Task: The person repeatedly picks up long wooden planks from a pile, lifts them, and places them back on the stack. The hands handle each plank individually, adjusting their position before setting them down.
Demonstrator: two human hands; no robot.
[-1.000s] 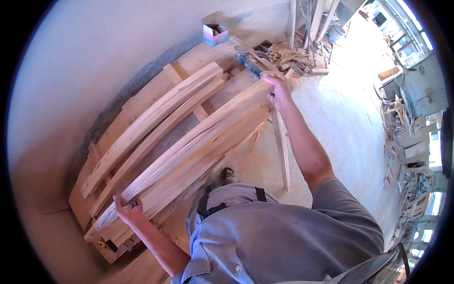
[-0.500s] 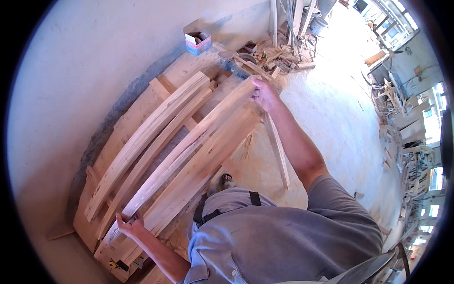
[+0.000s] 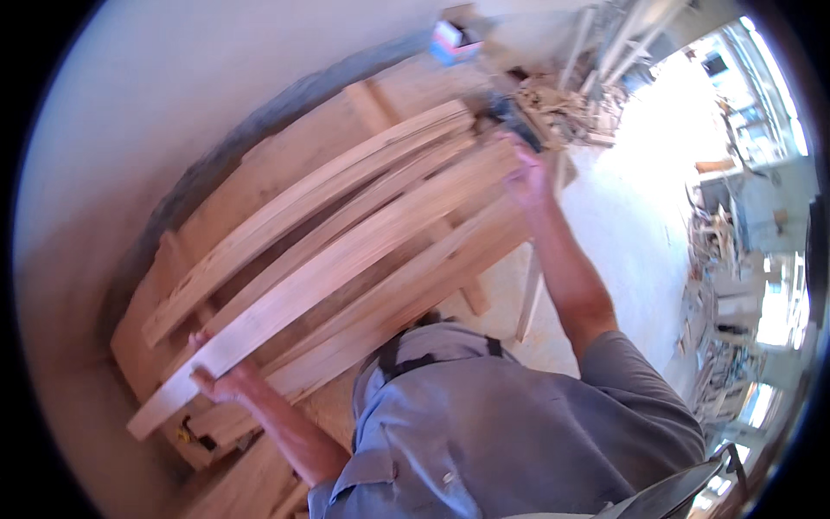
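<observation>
A long pale wooden plank [image 3: 333, 264] lies slantwise across the middle, its broad smooth face up. My left hand [image 3: 223, 379] grips it near its lower left end, fingers around the edge. At the upper right end, my right hand [image 3: 527, 176] is closed on the same plank; motion blurs its fingers. Beyond it, toward the wall, lie a rough-edged plank [image 3: 303, 216] and a narrower plank [image 3: 346, 212]. Closer to my body sits another thick plank [image 3: 393, 307]. These rest on crosspieces such as a wooden batten [image 3: 474, 296].
Behind the planks, a wide wooden board [image 3: 285, 143] runs along the wall. A blue and white box [image 3: 456, 43] stands at its far end, near a heap of wood scraps [image 3: 566, 108]. A yellow and black tool [image 3: 192, 435] lies by the lower left plank ends.
The held plank has turned from its rough, bark-streaked edge to its broad smooth face. My view has swung, so the wall and box appear farther right. Both hands still grip the plank.
</observation>
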